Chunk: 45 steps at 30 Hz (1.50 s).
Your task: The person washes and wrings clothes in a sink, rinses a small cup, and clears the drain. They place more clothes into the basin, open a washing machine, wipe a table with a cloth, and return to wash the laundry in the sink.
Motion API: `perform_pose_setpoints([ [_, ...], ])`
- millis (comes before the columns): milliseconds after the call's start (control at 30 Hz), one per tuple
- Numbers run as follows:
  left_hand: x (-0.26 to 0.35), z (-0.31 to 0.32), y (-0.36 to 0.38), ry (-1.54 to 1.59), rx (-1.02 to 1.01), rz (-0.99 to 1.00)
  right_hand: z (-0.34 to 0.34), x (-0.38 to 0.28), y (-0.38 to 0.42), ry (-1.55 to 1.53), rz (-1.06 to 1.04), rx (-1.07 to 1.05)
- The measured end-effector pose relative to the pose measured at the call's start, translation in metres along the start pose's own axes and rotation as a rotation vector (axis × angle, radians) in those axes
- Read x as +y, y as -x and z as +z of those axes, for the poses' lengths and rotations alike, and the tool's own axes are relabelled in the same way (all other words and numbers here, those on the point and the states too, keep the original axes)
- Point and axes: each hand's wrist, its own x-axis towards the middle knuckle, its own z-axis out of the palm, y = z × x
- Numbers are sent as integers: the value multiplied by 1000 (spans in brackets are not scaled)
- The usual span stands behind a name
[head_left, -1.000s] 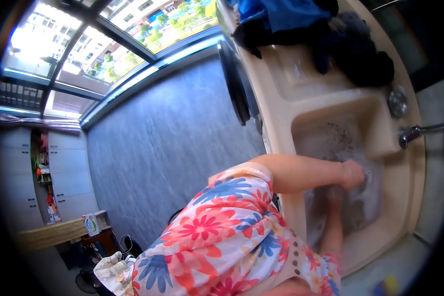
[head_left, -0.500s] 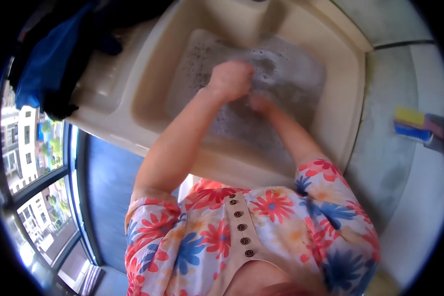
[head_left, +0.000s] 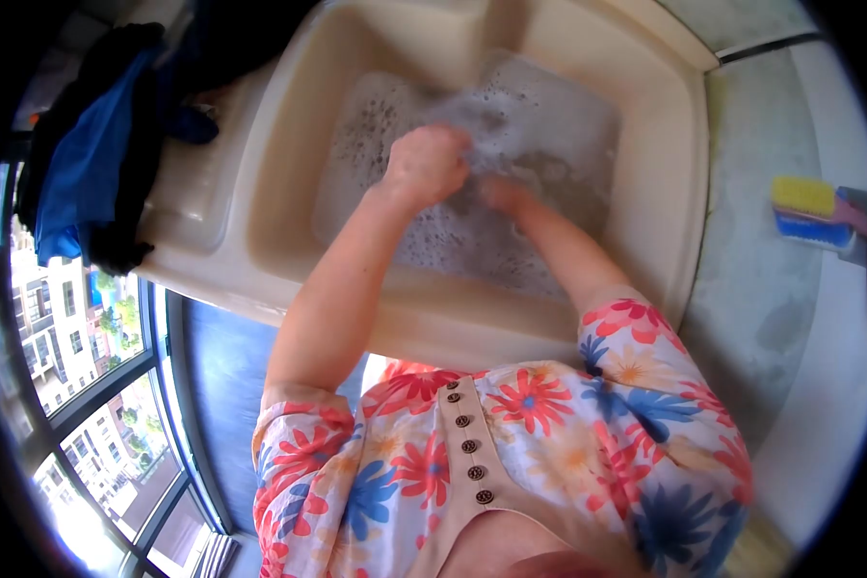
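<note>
Scrubbing on: left hand [head_left: 429,164] clenched on wet grey cloth [head_left: 539,178] in soapy water of beige sink [head_left: 289,154]. Right hand [head_left: 501,193] half under suds, grip unclear. Since half-second ago, hands barely shifted; wash unfinished, I judge.

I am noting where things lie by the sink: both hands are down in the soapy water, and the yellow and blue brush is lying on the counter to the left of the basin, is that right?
Not quite. The head view shows the yellow and blue brush on the counter to the right of the basin, not the left. The left hand and right hand are indeed down in the soapy water.
</note>
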Motion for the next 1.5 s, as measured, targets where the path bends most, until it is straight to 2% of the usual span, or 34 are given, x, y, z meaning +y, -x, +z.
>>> perform_pose_setpoints([
  [100,0,-2,0,-5,10,-2,-25,-40,5,430,80,-43],
  [200,-1,5,0,5,26,12,-34,-53,8,542,174,30],
  [300,-7,3,1,21,37,14,-28,-48,8,423,227,279],
  [400,-8,3,2,30,51,19,-39,-47,36,224,205,471],
  [500,-3,3,2,33,47,39,-70,-55,76,-288,272,479],
  [600,0,5,2,9,42,48,-90,-41,111,-694,112,353],
  [700,2,6,2,5,-5,32,-97,-45,144,-1052,99,404],
  [900,-6,5,-1,-11,-37,21,-120,-62,188,-1440,-50,512],
  [1000,-7,4,0,15,-31,47,-121,-72,204,-1520,-77,608],
  [1133,-5,2,1,99,-30,46,-115,-76,216,-1287,-133,691],
  [1333,41,8,10,631,-172,71,-109,-95,226,-1009,-315,834],
  [1433,97,2,21,924,-133,77,-106,-106,231,-1057,-327,855],
  [1500,112,11,14,969,-173,2,-100,-108,229,-1101,-322,867],
])
